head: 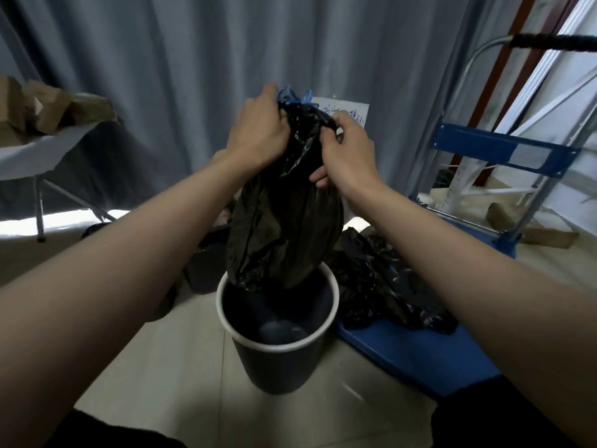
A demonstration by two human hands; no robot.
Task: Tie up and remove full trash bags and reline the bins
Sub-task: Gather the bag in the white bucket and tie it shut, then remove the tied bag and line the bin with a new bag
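Note:
A full black trash bag (pixel 284 227) hangs above a dark round bin with a white rim (pixel 277 344), its bottom still just inside the rim. My left hand (pixel 258 134) grips the gathered neck of the bag, where blue drawstring loops (pixel 292 97) stick out. My right hand (pixel 347 150) pinches the black plastic at the neck from the right side. The bin's inside looks dark and bare of a liner.
A blue flat cart (pixel 420 354) with a metal handle stands to the right, with crumpled black bags (pixel 384 289) lying on it. Another dark bin (pixel 206 263) sits behind on the left. A folding table (pixel 38 150) with brown paper stands far left. Grey curtains hang behind.

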